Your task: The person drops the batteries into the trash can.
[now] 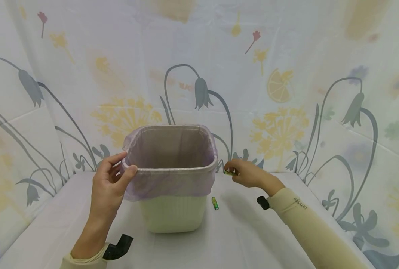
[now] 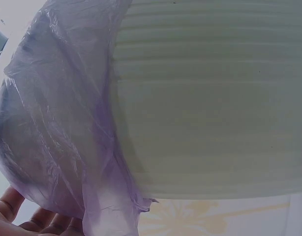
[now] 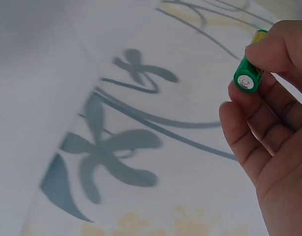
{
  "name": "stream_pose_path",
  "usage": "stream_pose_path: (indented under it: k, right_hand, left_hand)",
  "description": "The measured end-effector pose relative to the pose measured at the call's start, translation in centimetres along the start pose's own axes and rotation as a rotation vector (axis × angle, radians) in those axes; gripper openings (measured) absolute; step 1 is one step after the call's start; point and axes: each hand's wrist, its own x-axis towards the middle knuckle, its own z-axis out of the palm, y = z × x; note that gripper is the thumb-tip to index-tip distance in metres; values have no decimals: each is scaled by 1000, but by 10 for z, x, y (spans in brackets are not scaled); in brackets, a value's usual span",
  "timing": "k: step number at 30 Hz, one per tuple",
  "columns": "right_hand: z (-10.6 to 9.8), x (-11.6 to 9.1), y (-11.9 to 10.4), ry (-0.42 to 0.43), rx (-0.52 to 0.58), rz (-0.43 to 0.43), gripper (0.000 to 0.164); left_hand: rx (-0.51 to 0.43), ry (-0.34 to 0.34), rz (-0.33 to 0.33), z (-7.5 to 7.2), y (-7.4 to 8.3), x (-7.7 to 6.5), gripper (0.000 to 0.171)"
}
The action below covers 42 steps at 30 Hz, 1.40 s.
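A pale green trash bin (image 1: 175, 215) stands on the table, its rim lined with a thin purple plastic bag (image 1: 175, 184) folded over the outside. My left hand (image 1: 110, 183) holds the bin's rim at the left, the thumb on the near corner and the fingers along the side. In the left wrist view the bag (image 2: 57, 113) hangs over the ribbed bin wall (image 2: 215, 108). Right of the bin, my right hand (image 1: 248, 173) pinches a green and yellow battery (image 3: 247, 73) between thumb and fingers, above the table. Another battery (image 1: 214, 203) lies on the table beside the bin.
A white tabletop (image 1: 246, 243) lies under everything. Behind and to both sides hangs a floral-printed white sheet (image 1: 239, 45). Black wrist pieces (image 1: 117, 247) show at both sleeves. The bin's floor is hidden from the head view.
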Motion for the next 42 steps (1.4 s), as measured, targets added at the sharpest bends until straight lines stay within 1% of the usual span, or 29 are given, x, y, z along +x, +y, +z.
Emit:
stream_pose_path:
  k: [5,11,16,20,24,27,33,38,42]
  right_hand:
    - [-35,9,-10,95,-23,-54,30]
    - [-67,23,-25,179,-58,-155,28]
    - [-89,38,-46,204,-100,-215,28]
    - [-101,50,-65,202,-100,-246,29]
    - [-105,62,-85,191,-91,-280,31]
    - [-106,71,-100,170,-96,-297,31]
    - [-100,89,-127,106,-111,-287,31]
    - [-91,99,-136,68,-99,-296,29]
    - [-84,103,-139,65,-90,-328,28]
  left_hand:
    - [4,-4,3,1,-1,0,44]
    - [19,-1,10,0,-1,0,44]
    - [13,2,0,-1,0,-1,44]
    - [7,5,-2,-2,1,0,44]
    - [22,1,2,-1,2,0,44]
    - [14,-1,-1,-1,1,-1,44]
    - [-10,5,-7,-1,1,-1,44]
    - [-11,3,-8,-1,2,-1,44]
    - [-3,3,-10,-1,2,0,44]
